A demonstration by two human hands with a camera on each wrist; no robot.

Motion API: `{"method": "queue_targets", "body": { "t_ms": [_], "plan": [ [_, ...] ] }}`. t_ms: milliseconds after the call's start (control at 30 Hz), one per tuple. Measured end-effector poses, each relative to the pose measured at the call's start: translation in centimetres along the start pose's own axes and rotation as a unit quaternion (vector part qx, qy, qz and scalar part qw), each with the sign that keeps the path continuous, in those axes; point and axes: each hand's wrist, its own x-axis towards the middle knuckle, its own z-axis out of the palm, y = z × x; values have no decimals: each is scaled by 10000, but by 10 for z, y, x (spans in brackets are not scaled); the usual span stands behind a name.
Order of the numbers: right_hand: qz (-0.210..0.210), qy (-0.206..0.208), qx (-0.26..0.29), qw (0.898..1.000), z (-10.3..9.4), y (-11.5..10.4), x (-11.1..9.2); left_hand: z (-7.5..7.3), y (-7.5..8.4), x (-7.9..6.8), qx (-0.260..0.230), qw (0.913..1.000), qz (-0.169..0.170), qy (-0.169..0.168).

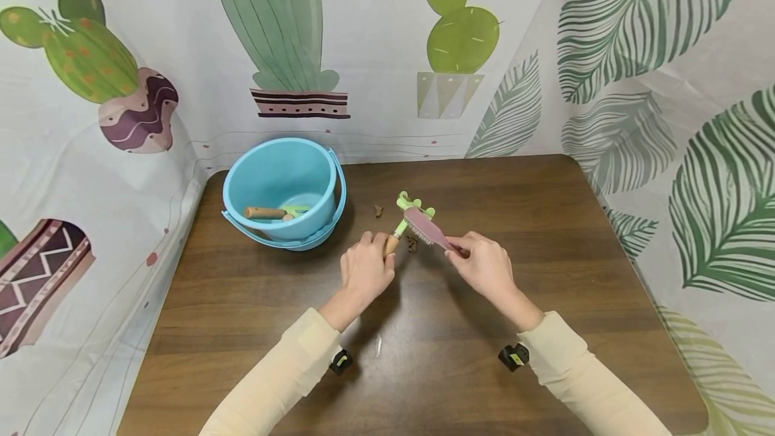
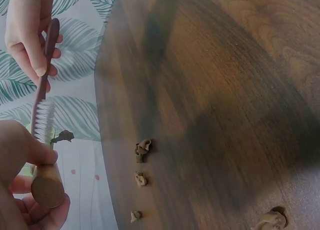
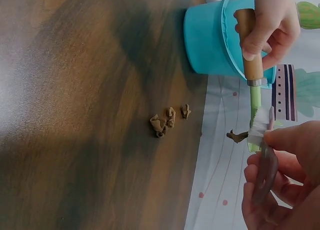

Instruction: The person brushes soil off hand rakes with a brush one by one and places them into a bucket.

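Rake (image 1: pixel 401 227): above the counter (image 1: pixel 545 221) — left hand (image 1: pixel 366 264), fingers curled round its wooden handle.
Brush (image 1: pixel 426 225): bristles at the rake's green part; right hand (image 1: pixel 482 265), fingers pinching the handle.
Risk: a hard stroke could fling the clinging brown clump (image 3: pixel 236 136) — or twist the rake.

Brown wood-grain surface (image 1: pixel 563 234) with rounded corners; white backdrop (image 1: pixel 381 52) behind, printed with potted cacti (image 1: pixel 284 32) and green leaves (image 1: pixel 642 19).

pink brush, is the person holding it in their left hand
No, the right hand holds the pink brush, while the left hand grips the wooden-handled green rake.
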Motion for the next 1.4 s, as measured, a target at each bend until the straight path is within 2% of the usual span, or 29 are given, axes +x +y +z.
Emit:
{"method": "queue_targets", "body": {
  "t_ms": [367, 767, 1000, 1200, 1400],
  "plan": [
    [-36, -17, 182, 9998, -2, 0, -4, 1, -1, -1, -42, 9999, -30, -90],
    [-126, 251, 152, 9995, -1, 1, -8, -2, -2, 4, -82, 9999, -131, 18],
    [-372, 697, -154, 9968, -1, 2, -4, -3, -1, 4, -112, 9999, -71, -70],
    [-596, 899, -497, 9929, 0, 4, -2, -3, -1, 3, -46, 9999, -45, -112],
    [-990, 1161, -828, 9848, 1, 5, 0, -5, 2, 2, -57, 9999, 1, -100]
  ]
}}
